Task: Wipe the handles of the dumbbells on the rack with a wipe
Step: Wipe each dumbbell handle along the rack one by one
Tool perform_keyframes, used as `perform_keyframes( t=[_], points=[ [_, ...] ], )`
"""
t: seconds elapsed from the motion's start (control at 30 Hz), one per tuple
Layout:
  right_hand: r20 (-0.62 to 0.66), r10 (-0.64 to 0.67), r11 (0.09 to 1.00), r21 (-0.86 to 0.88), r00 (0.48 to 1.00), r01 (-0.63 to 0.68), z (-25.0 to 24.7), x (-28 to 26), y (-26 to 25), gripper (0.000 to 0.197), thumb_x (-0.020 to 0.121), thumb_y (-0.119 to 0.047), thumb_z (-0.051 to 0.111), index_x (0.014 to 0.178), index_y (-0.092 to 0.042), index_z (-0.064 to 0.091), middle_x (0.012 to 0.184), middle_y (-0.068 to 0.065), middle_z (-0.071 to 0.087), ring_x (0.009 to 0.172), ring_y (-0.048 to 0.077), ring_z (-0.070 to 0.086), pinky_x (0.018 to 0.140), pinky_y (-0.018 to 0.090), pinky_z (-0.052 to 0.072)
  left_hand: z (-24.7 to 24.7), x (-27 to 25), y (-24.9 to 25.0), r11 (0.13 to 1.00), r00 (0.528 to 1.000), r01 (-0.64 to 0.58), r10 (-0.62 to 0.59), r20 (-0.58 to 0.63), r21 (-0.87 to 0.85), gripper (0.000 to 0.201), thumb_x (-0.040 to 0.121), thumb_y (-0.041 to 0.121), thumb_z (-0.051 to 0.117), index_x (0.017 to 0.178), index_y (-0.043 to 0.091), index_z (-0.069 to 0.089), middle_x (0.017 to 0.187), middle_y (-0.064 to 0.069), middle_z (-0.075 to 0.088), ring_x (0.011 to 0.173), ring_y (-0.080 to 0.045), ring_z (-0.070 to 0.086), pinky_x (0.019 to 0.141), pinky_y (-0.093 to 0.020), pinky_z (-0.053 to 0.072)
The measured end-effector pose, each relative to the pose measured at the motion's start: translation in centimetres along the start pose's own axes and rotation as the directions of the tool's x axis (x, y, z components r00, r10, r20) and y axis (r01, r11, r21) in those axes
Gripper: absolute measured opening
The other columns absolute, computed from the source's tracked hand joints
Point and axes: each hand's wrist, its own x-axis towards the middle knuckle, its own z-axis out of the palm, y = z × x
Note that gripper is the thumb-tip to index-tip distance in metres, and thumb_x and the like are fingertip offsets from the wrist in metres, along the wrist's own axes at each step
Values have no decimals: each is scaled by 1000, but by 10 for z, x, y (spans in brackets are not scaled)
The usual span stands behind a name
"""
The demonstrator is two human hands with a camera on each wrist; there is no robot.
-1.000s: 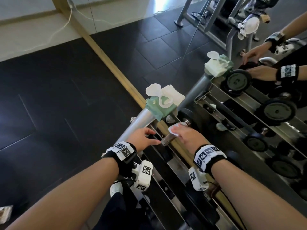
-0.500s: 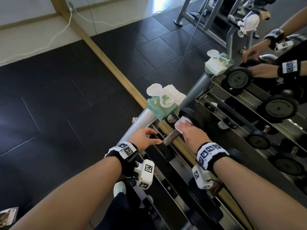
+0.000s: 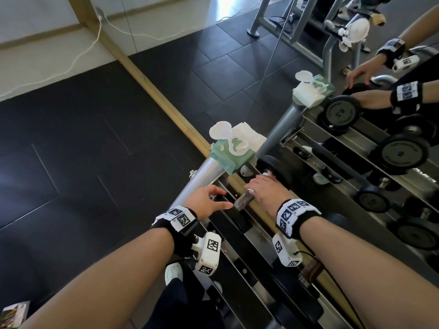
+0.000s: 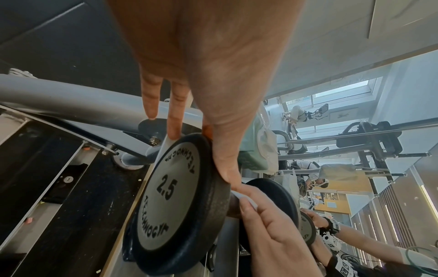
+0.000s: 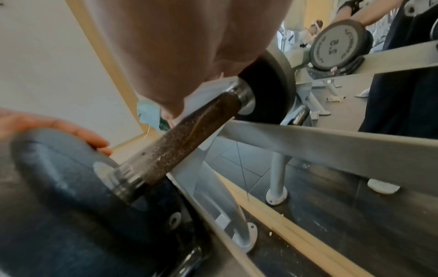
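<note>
A black 2.5 dumbbell [image 4: 175, 202] lies on the top tier of the grey rack [image 3: 206, 170]. My left hand [image 3: 222, 199] holds its near plate [image 5: 71, 187], thumb over the rim and fingers behind it. My right hand [image 3: 260, 186] grips a white wipe [image 5: 208, 90] wrapped round the far end of the rough brown handle [image 5: 187, 136], close against the far plate [image 3: 275, 169]. The near half of the handle [image 3: 243, 201] is bare. Most of the wipe is hidden under my fingers.
An open green pack of wipes [image 3: 231, 151] sits on the rack's top post. A wood-framed mirror [image 3: 166, 100] stands right behind the rack and reflects several dumbbells [image 3: 403, 153]. More dumbbells lie on lower tiers. Black floor tiles [image 3: 83, 150] spread to the left.
My right hand has slid the wipe along the handle away from me, toward the far plate, baring more of the handle. The left hand has stayed on the near plate.
</note>
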Motion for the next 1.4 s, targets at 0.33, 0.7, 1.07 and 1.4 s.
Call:
perform_keyframes(
  t=[0.33, 0.7, 1.07, 1.4],
  points=[
    [-19, 45, 992, -119, 999, -47, 7, 7, -20, 25, 97, -20, 49, 121, -23, 54, 125, 1, 56, 123, 23, 46, 119, 41, 22, 1, 1, -2, 997, 999, 30, -31, -19, -70, 44, 75, 42, 81, 115, 31, 64, 124, 10, 59, 102, -15, 60, 68, -16, 41],
    [33, 74, 997, -24, 997, -74, -9, 10, -11, 25, 90, -10, 58, 111, -23, 59, 116, -3, 59, 118, 17, 52, 116, 34, 28, -2, -3, 4, 997, 998, 54, -55, -14, -54, 44, 75, 40, 82, 114, 29, 65, 133, 5, 56, 101, -14, 64, 85, -31, 53],
    [44, 87, 995, 45, 995, -89, -22, 8, -6, 28, 90, -9, 56, 113, -25, 59, 114, -5, 62, 119, 16, 53, 119, 35, 25, -3, -1, 2, 996, 998, 60, -60, 0, -66, 44, 75, 42, 81, 114, 31, 64, 131, 5, 57, 103, -14, 62, 76, -23, 47],
    [16, -15, 975, 220, 1000, 11, -10, 0, -9, 45, 90, -1, 56, 125, -28, 58, 117, -8, 67, 117, 10, 59, 123, 39, 23, -2, 1, 1, 993, 999, 52, -52, 6, -102, 41, 74, 39, 82, 110, 29, 65, 127, 7, 58, 86, -11, 61, 75, -25, 51]
  ],
)
